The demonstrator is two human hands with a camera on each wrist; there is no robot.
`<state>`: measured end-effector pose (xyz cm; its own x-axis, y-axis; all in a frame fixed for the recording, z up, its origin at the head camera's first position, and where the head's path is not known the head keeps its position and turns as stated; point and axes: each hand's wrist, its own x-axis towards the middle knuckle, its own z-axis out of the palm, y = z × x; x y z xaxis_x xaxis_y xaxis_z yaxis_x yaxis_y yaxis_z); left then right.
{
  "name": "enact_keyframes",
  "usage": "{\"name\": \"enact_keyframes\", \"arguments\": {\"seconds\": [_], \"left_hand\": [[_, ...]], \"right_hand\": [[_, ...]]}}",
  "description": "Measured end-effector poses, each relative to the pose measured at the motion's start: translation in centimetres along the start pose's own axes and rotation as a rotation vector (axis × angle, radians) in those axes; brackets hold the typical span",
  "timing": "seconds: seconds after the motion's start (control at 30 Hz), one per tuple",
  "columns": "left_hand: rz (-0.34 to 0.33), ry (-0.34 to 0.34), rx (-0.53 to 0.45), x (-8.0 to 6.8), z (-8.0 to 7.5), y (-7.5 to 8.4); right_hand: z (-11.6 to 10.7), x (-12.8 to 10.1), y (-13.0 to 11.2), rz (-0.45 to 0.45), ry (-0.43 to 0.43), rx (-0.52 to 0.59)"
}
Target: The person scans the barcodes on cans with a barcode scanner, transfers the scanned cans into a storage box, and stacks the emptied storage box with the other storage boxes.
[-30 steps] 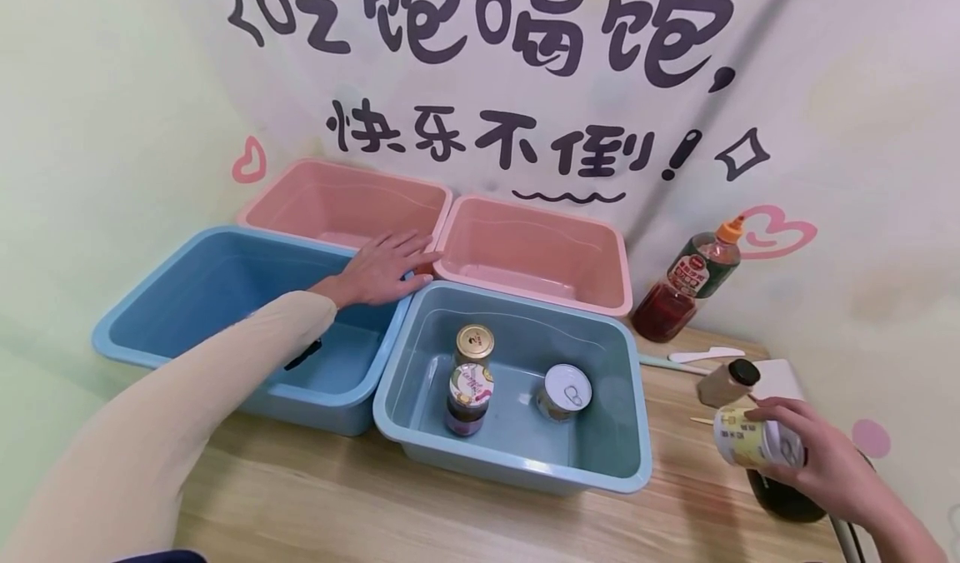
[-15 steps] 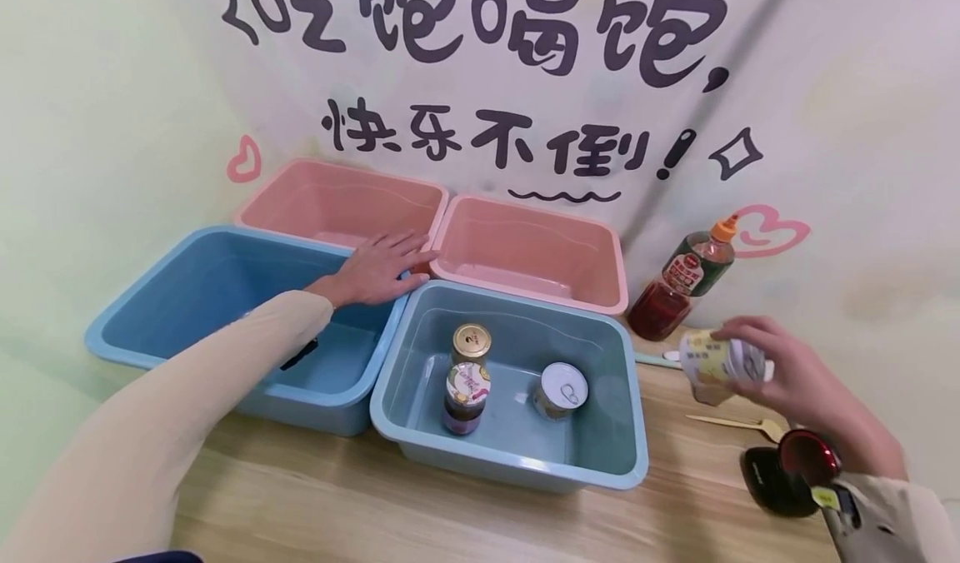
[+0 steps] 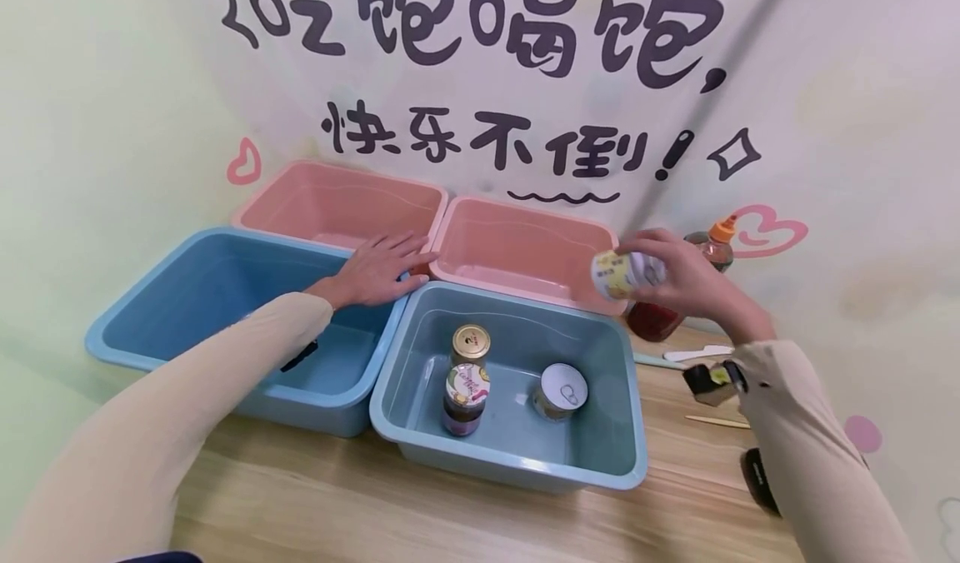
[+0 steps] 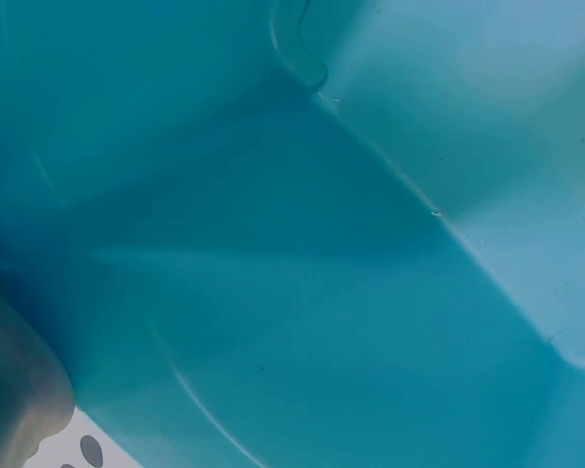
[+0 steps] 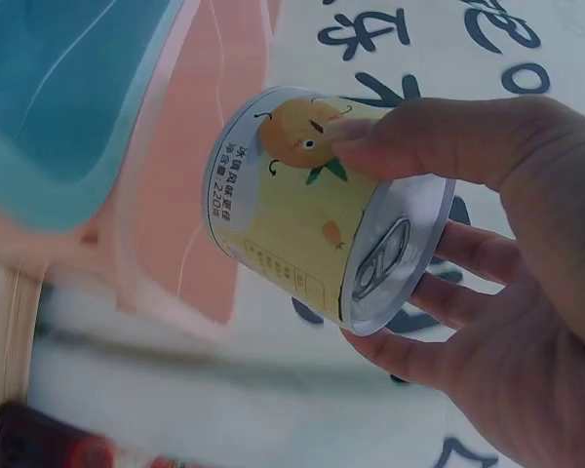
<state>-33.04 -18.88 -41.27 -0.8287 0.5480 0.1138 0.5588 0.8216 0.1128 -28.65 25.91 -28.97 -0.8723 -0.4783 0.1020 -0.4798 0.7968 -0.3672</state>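
Note:
My right hand [image 3: 675,278] grips a small yellow can [image 3: 617,274] with a pull-tab lid, held on its side in the air over the far right corner of the right blue tub [image 3: 633,430]. The right wrist view shows the can [image 5: 307,239] with fingers [image 5: 439,136] curled round its lid end. That tub holds two upright jars [image 3: 468,378] and a silver-topped can [image 3: 562,390]. My left hand [image 3: 378,270] lies flat with straight fingers on the rim where the left blue tub [image 3: 135,305] meets the pink tubs. The left wrist view shows only blue tub wall [image 4: 292,234].
Two pink tubs [image 3: 341,201] [image 3: 525,246] stand behind the blue ones against the lettered wall. A dark sauce bottle [image 3: 678,296] with an orange cap stands behind my right hand. A white spatula [image 3: 697,352], a wooden fork [image 3: 716,420] and a dark object [image 3: 757,480] lie on the wooden table [image 3: 450,513].
My right hand has carried the yellow can up and left, from the table's right edge to above the right blue tub's far corner. The left hand has stayed put.

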Motion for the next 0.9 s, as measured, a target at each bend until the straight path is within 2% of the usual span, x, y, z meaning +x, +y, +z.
{"name": "enact_keyframes", "arguments": {"seconds": [0.27,0.43,0.6,0.77,0.9], "left_hand": [[-0.009,0.0,-0.005,-0.1,-0.1,0.1],[-0.01,-0.001,-0.006,-0.1,-0.1,0.1],[-0.017,-0.009,-0.01,-0.3,-0.1,0.0],[-0.021,-0.01,-0.002,-0.3,-0.1,0.0],[-0.021,-0.014,-0.013,-0.2,-0.2,0.1]], "right_hand": [[2.3,6.7,-1.9,-0.049,-0.101,0.044],[4.4,9.8,-2.4,-0.039,-0.155,0.053],[6.4,12.0,-2.5,-0.05,-0.216,0.046],[7.8,13.3,-2.2,0.006,-0.303,0.19],[8.7,13.9,-1.8,0.029,-0.329,0.267]]}}
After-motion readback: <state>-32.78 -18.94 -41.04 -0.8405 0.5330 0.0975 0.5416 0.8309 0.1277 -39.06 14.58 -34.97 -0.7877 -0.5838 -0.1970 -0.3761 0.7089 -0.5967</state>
